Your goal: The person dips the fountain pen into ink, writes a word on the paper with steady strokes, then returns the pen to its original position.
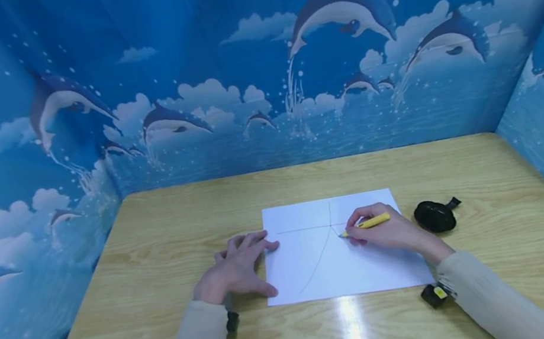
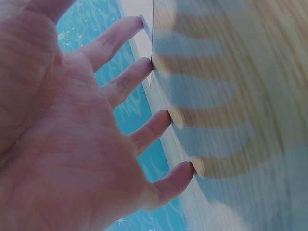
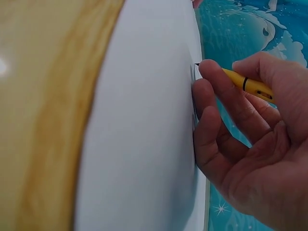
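Note:
A white sheet of paper (image 1: 308, 259) lies on the wooden table, with thin dark lines on it that meet right of its middle. My right hand (image 1: 382, 230) pinches a yellow pen (image 1: 375, 220) between thumb and fingers, its tip at the paper near the lines' meeting point. In the right wrist view the pen (image 3: 257, 89) shows a black ring, and the other fingers rest on the sheet. At the paper's left edge my left hand (image 1: 236, 265) is spread, thumb and index fingertip on the sheet. The left wrist view shows the left hand's (image 2: 72, 125) remaining fingertips touching the table or paper edge.
A glossy black rounded object (image 1: 433, 217) with a small tab lies right of the paper. The wooden table (image 1: 177, 215) ends at a blue dolphin-patterned curtain (image 1: 214, 83) behind and at the sides. Small black devices sit at both wrists.

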A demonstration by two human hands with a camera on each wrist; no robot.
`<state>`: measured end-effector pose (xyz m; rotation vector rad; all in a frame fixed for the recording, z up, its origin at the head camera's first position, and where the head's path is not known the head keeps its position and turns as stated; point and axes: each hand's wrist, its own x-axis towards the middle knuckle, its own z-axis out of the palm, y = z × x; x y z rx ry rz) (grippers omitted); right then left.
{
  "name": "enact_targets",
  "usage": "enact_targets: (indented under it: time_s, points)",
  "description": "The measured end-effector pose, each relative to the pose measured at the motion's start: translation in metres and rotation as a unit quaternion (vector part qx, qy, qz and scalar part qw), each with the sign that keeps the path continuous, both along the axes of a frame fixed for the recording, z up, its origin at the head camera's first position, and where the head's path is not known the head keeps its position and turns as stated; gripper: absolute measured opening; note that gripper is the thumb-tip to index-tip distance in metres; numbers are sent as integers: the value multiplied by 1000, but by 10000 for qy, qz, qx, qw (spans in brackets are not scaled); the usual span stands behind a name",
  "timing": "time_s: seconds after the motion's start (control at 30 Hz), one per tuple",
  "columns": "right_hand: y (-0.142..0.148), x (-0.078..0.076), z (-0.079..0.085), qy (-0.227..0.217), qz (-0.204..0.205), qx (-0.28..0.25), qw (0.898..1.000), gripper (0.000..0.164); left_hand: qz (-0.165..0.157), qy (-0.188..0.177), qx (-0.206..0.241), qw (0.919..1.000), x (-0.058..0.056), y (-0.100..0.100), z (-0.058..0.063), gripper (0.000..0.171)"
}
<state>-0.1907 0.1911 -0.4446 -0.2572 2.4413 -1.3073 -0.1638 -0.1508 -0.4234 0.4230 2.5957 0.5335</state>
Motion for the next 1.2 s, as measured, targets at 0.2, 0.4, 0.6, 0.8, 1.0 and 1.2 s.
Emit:
enact_targets:
  time_s: [0.2,0.4,0.6,0.8,1.0,1.2]
  points:
    - [2,3,0,-13,42,23,10000,17,-14,-6,-21,10000,0,0,0,84]
    - [5,4,-1,-10,104,40,9999,19,-13,4,-71,10000,0,0,-1,84]
    - [6,6,-1,-55,107,59,9999,20,-20,2,-54,10000,0,-1,-2,84]
    - [7,10,2,-88,138,58,9998,19,-2,-18,-3,10000,0,-1,-2,84]
    - [9,14,3,-97,187,99,9997,20,17,2,-29,10000,0,0,-2,84]
    - [11,15,2,-82,235,103,9996,19,-13,19,-19,10000,1,0,0,84]
